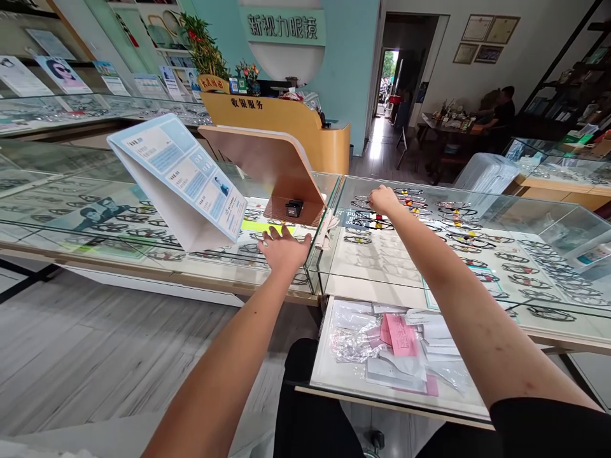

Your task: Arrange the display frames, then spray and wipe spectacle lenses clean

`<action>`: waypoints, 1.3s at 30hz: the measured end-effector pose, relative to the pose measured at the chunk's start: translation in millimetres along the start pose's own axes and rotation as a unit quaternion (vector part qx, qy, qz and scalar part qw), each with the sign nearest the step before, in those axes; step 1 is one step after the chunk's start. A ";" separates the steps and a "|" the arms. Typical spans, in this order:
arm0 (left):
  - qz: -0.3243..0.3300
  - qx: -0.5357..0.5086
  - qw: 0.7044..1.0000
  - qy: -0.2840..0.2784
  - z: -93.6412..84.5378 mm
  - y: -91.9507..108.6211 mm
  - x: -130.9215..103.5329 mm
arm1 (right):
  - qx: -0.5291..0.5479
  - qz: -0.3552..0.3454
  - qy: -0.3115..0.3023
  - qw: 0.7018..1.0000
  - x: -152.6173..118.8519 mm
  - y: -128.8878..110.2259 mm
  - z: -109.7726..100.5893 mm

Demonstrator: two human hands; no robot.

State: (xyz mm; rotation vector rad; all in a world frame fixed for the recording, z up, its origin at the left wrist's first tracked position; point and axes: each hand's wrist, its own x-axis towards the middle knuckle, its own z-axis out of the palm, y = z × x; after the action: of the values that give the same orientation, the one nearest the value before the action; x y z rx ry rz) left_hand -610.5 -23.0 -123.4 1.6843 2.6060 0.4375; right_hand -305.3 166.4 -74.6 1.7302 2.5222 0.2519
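Observation:
My left hand (pixel 285 248) lies on the glass top of the left showcase with its fingers spread. Just beyond its fingertips stands a tilted brown-backed board (pixel 277 172) with a small black block (pixel 294 208) low on its face. A blue and white tent card (pixel 184 181) stands to its left. My right hand (pixel 382 199) is closed at the far part of the right glass showcase (pixel 453 197); whatever its fingers hold is hidden. Beneath the glass lie rows of eyeglasses (pixel 477 242). A pale cord or strap (pixel 327 228) is near the joint between the showcases.
An open drawer (pixel 324 375) holding papers, clear plastic bags and a pink slip (pixel 399 335) juts out before my knees. Behind the showcases is a yellow curved counter (pixel 296 130). A person (pixel 503 114) sits at a table at the back right.

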 end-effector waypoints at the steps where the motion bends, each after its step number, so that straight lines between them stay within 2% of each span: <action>1: 0.000 -0.001 1.000 0.000 0.3 -0.3 -0.1 | 0.000 0.001 0.001 1.000 0.7 0.5 0.7; 10: 0.003 -0.018 1.000 0.001 1.0 -1.6 -0.2 | 0.010 0.043 0.005 0.999 -6.6 7.7 -0.6; 14: -0.001 -0.016 1.000 0.005 2.2 -1.9 0.7 | 0.026 0.056 0.037 0.997 -20.5 1.5 -14.9; 16: 0.000 -0.016 1.000 0.002 2.6 -1.9 1.5 | 0.052 0.059 0.084 0.993 -32.8 -10.2 -28.4; 18: 0.000 -0.017 1.000 0.003 3.4 -2.1 2.2 | 0.101 0.038 0.151 0.983 -53.3 -30.4 -45.1; 20: 0.000 -0.013 1.000 0.008 4.7 -2.4 2.8 | 0.151 -0.022 0.193 0.969 -85.2 -58.8 -62.6; 23: 0.002 -0.006 1.000 0.012 6.7 -2.5 3.3 | 0.194 -0.134 0.177 0.956 -152.5 -110.0 -80.7; 25: 0.003 -0.006 1.000 0.008 7.1 -2.1 3.6 | 0.183 -0.228 0.138 0.946 -201.7 -142.1 -80.3; 28: -0.001 -0.007 1.000 -0.001 6.3 -0.9 4.2 | 0.156 -0.364 0.074 0.915 -260.0 -173.8 -54.3; 30: -0.004 -0.007 1.000 -0.006 5.4 -0.2 4.6 | 0.155 -0.416 0.025 0.896 -279.5 -180.5 -22.6; 31: -0.004 -0.006 1.000 -0.008 5.0 0.1 4.7 | 0.157 -0.416 -0.006 0.896 -282.9 -179.7 -4.5; 33: -0.003 -0.006 1.000 -0.009 4.4 0.3 4.9 | 0.166 -0.372 -0.068 0.911 -279.1 -171.4 32.0; 35: -0.003 -0.005 1.000 -0.006 4.1 0.3 5.0 | 0.174 -0.303 -0.104 0.931 -265.7 -156.8 64.3; 39: -0.002 0.000 1.000 -0.006 3.4 0.0 5.0 | 0.170 -0.175 -0.099 0.965 -227.5 -122.9 108.0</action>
State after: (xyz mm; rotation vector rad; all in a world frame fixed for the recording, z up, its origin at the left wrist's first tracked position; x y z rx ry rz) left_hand -612.1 -17.8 -125.9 1.6774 2.6005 0.4256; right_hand -319.3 -78.6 -210.0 1.2714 2.7705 -0.3759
